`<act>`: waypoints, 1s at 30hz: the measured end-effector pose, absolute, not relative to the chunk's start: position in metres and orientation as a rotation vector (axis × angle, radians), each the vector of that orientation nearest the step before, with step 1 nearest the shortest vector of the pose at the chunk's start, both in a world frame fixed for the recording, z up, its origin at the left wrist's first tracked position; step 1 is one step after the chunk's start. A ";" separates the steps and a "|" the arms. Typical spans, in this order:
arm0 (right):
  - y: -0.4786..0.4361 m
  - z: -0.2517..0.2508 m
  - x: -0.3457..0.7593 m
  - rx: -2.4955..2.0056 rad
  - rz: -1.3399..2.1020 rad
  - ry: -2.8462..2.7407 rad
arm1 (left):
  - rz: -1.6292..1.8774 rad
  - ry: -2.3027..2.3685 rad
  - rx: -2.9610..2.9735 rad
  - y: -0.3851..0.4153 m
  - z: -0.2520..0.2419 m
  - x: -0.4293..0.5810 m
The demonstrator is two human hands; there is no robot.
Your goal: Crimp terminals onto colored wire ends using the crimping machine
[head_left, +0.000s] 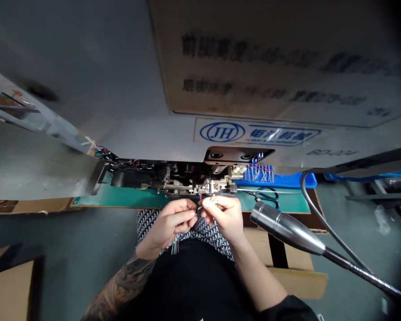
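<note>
Close together in front of the machine's metal mechanism (187, 187), both my hands are pinched around a small black piece (199, 210). My left hand (175, 223) has thumb and fingers closed on its left side, and thin coloured wires (175, 246) hang below that hand. My right hand (225, 218) is pinched at the piece's upper right, with thin light wire ends between its fingers. A short purple and red wire stands just above the piece, by the mechanism. The fingertips hide part of the piece.
The large grey machine housing (120, 89) hangs over the green work surface (127, 196). A blue tray (287, 180) of wires and black-handled scissors (267, 196) lie right. A metal lamp (287, 227) on a flexible neck reaches in from the right. Cardboard (297, 281) lies below.
</note>
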State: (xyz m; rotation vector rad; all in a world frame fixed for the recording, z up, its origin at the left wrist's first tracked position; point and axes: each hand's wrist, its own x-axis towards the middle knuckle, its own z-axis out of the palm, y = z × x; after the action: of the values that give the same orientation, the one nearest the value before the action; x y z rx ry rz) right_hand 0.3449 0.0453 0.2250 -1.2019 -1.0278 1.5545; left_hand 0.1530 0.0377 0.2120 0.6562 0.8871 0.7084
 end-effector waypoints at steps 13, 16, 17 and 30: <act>0.050 0.208 0.328 -1.169 1.465 -0.751 | 1.189 1.337 1.408 0.018 0.194 0.184; 0.050 0.212 0.328 -1.236 1.426 -0.788 | 1.224 1.401 1.488 0.018 0.195 0.187; 0.050 0.214 0.328 -1.260 1.409 -0.800 | 1.221 1.406 1.501 0.019 0.196 0.187; 0.050 0.221 0.325 -1.385 1.215 -0.899 | 1.228 1.421 1.498 0.022 0.201 0.189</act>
State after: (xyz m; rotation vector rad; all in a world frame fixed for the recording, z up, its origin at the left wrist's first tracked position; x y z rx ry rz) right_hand 0.3246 0.0496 0.2212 -1.3846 -0.8993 1.2155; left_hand 0.1893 0.0218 0.2012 1.4975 1.4212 1.2283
